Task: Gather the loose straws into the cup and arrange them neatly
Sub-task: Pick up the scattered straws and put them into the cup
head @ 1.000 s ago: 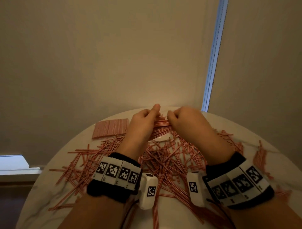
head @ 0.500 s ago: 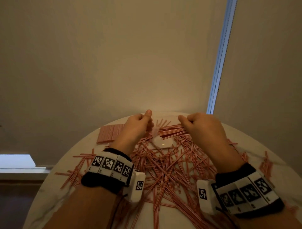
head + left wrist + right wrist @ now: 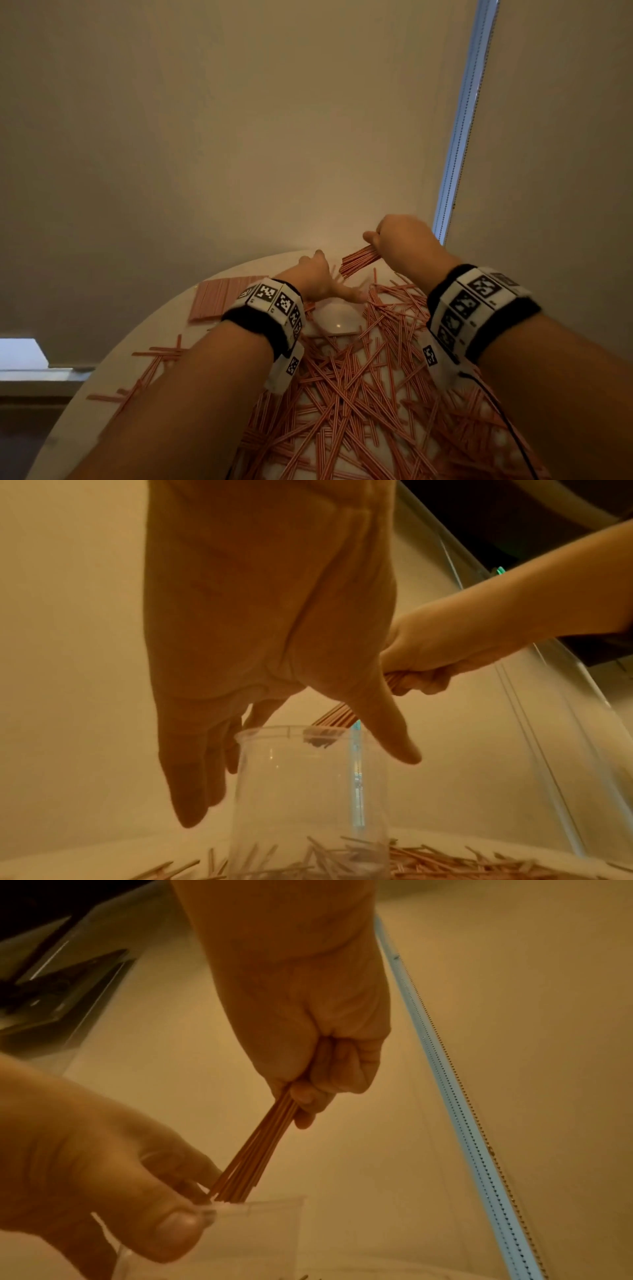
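Note:
A clear plastic cup (image 3: 308,791) stands upright among loose red-and-white straws (image 3: 359,387) near the far side of the round white table (image 3: 154,342). My right hand (image 3: 394,240) grips a bundle of straws (image 3: 359,262) by its upper end. The bundle (image 3: 260,1145) slants down and left, and its lower ends sit at the cup's rim (image 3: 260,1204). My left hand (image 3: 325,281) is open around the cup, fingers straight along its left side, thumb (image 3: 394,737) at the rim. The cup looks empty inside.
A flat, tidy sheet of aligned straws (image 3: 222,301) lies at the table's far left. Straws are scattered over most of the tabletop between my forearms. A wall stands right behind the table, with a bright window strip (image 3: 462,120) at the right.
The left hand let go of the bundle and moved down to the cup. The right hand lifted the bundle alone and tilted its lower ends to the cup's rim.

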Demonstrator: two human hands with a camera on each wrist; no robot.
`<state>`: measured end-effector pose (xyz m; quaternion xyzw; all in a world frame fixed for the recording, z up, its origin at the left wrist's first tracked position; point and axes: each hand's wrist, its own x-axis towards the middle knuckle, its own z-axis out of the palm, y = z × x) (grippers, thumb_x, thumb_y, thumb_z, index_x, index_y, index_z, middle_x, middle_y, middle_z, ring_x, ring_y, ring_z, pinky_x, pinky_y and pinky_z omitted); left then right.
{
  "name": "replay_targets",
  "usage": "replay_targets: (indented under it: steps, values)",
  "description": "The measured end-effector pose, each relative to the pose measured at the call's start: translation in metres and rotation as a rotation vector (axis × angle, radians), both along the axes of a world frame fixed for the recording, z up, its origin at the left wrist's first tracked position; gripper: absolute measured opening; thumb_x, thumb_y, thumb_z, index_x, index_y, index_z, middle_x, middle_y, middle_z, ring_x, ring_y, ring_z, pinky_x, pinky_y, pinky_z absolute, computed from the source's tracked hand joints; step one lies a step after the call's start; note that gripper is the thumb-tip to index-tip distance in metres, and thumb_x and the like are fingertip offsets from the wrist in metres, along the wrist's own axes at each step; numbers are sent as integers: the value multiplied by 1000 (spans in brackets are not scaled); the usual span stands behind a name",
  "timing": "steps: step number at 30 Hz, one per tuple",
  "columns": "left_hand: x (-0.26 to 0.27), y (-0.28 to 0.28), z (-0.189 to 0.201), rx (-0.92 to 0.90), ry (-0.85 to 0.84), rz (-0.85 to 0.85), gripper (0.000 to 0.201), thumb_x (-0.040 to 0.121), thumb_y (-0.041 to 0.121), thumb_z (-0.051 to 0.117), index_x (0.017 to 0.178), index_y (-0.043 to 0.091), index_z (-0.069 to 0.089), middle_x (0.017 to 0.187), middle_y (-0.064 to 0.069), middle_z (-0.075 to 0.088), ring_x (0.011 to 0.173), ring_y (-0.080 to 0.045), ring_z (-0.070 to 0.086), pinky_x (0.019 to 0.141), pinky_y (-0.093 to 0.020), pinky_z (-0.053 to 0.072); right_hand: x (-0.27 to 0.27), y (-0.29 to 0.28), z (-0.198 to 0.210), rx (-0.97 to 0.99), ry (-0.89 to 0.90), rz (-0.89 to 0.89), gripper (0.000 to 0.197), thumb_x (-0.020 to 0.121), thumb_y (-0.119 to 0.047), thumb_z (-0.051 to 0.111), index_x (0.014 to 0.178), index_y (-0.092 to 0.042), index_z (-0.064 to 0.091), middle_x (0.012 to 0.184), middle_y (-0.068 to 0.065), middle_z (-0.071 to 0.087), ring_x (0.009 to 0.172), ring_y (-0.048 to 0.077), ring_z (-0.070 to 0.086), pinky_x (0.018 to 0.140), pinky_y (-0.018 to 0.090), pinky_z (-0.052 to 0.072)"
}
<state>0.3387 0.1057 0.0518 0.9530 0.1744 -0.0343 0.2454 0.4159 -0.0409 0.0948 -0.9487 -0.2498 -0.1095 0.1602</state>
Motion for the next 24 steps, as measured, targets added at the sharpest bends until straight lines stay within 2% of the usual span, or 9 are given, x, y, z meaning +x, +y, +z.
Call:
replay_targets:
  steps: [2,4,7,9,14,19,21,23,24]
  values:
    - [-1,-4,-1,70,9,20,120,61,74,80,147,5,34,145,-15,44,124,-31,52,102,-47,49,1,5,-2,-95,-16,40,41,102,-41,49,78,-9,56,69,5,54,72,25,56,63,31,40]
    - [-7,-6,-4,95,3,11,118,62,74,80,146,5,34,141,-15,44,119,-30,54,97,-45,52,-4,10,-5,-187,-21,88,39,102,-41,49,83,-9,58,72,5,56,75,25,56,66,32,41]
    - [-22,-6,-7,99,-26,-44,109,60,75,81,137,9,42,127,-10,50,107,-26,57,90,-45,55,-18,15,-11,-298,8,181,32,101,-38,53,90,-9,62,86,7,64,82,24,61,70,35,49]
    - [-34,-7,-10,94,-38,-75,106,60,75,80,135,11,43,124,-8,49,103,-23,56,86,-41,56,-30,16,-13,-345,36,241,25,99,-33,57,98,-10,68,93,7,69,87,24,64,77,36,55]
    - [-58,-11,-15,73,-66,-91,119,58,79,79,145,11,36,136,-9,45,111,-24,52,94,-44,53,-55,13,-17,-333,29,248,22,100,-19,50,104,-9,69,94,8,70,86,25,66,81,39,57]
    - [-69,-16,-17,83,-87,-102,129,56,83,76,150,8,32,141,-12,45,118,-27,51,98,-46,52,-72,2,-20,-359,-7,209,25,101,-25,48,104,-11,69,92,8,68,85,26,64,80,41,57]
    - [-71,-18,-18,29,-108,-95,136,56,81,77,155,7,22,149,-15,44,128,-31,49,104,-46,48,-79,-4,-18,-450,-28,194,30,100,-38,51,106,-14,69,98,8,64,99,27,57,86,42,53]
    - [-75,-17,-21,-86,-87,-59,152,55,79,79,160,9,-6,162,-18,31,143,-33,39,114,-42,39,-84,-10,-14,-480,-74,198,39,97,-51,52,111,-19,69,111,7,62,112,28,50,90,42,46]
    - [-80,-17,-20,-130,-60,-47,156,56,78,79,158,10,-17,164,-18,26,146,-32,35,114,-40,35,-88,-13,-10,-463,-107,199,41,97,-54,51,114,-21,69,115,6,62,114,27,49,91,42,45]
